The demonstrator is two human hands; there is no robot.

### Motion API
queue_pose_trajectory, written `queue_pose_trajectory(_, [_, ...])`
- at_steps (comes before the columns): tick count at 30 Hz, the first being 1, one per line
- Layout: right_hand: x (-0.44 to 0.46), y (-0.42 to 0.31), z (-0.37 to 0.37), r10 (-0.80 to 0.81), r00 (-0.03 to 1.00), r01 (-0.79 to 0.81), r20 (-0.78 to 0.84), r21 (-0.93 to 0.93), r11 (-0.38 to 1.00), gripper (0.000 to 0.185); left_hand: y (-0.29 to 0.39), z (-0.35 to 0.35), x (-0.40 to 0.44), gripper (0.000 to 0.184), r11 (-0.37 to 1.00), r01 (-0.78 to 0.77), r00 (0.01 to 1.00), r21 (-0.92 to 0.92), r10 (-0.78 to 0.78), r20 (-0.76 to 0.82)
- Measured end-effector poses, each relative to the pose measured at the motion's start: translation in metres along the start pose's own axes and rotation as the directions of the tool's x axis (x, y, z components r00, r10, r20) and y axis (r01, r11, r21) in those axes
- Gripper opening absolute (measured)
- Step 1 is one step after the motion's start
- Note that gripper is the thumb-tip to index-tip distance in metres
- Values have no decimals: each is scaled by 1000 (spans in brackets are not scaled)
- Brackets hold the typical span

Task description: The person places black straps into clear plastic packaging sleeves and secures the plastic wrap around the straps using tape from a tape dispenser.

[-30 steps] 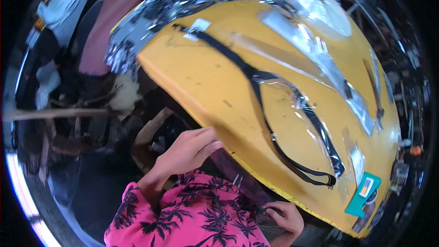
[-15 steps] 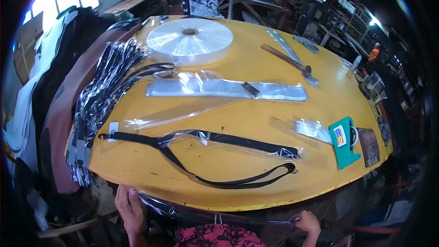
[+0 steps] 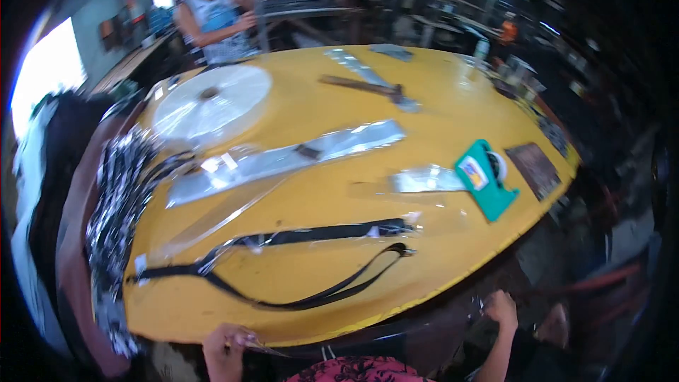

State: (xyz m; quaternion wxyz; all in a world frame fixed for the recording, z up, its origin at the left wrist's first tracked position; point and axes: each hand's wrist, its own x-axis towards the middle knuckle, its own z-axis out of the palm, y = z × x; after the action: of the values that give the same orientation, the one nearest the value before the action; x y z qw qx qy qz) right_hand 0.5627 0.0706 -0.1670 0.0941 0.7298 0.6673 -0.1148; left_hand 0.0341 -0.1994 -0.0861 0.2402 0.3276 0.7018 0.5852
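Observation:
Near the table's front edge at the lower left, my left hand (image 3: 225,351) is closed on one end of a clear plastic sleeve. My right hand (image 3: 501,309), off the front edge at the lower right, pinches the other end. The sleeve (image 3: 417,327) stretches low between them, dark against the floor. On the yellow table (image 3: 438,262) lies a black strap (image 3: 311,235) partly in clear plastic, its loop (image 3: 311,303) curving toward me. A white tag (image 3: 141,266) is at its left end.
Wrapped black straps (image 3: 120,191) hang over the left edge. Behind lie a plastic roll (image 3: 233,102), flat clear sleeves (image 3: 339,148) and a hammer (image 3: 361,85). A green tape dispenser (image 3: 488,182) and a brown piece (image 3: 535,170) are at right. Another person (image 3: 216,25) stands beyond the table.
The view has swung up and turned, so the far side of the table and the other person show. My hands have moved apart, with the sleeve drawn out between them.

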Motion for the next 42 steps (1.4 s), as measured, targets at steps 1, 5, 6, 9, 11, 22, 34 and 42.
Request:
queue_pose_trajectory(1, [-2,7,4,81,994,-90,-79,-121,989,43,3,19,-1,13,994,82,997,-67,-82,4])
queue_pose_trajectory(5, [-52,-69,-72,-243,899,365,-363,319,875,40,23,83,9,9,891,-406,871,203,310,382])
queue_pose_trajectory(6, [-61,-94,-80,-344,878,475,-333,509,718,42,17,97,5,10,924,-354,859,148,258,441])
queue_pose_trajectory(9, [-85,-156,-75,-723,643,590,-255,766,255,54,36,136,9,11,829,-556,729,53,457,510])
queue_pose_trajectory(11, [-98,-192,-58,-802,534,533,-268,843,73,58,34,152,12,7,793,-607,705,59,502,501])
queue_pose_trajectory(22, [-92,-213,-16,-866,500,26,-16,1000,-4,16,35,165,24,14,797,-601,713,65,497,494])
queue_pose_trajectory(34, [-52,-153,-38,-461,825,335,-328,940,-70,15,55,243,105,47,482,-796,586,366,461,667])
queue_pose_trajectory(42, [-50,-151,-35,-474,833,240,-285,958,-154,18,54,267,111,35,611,-709,622,351,309,720])
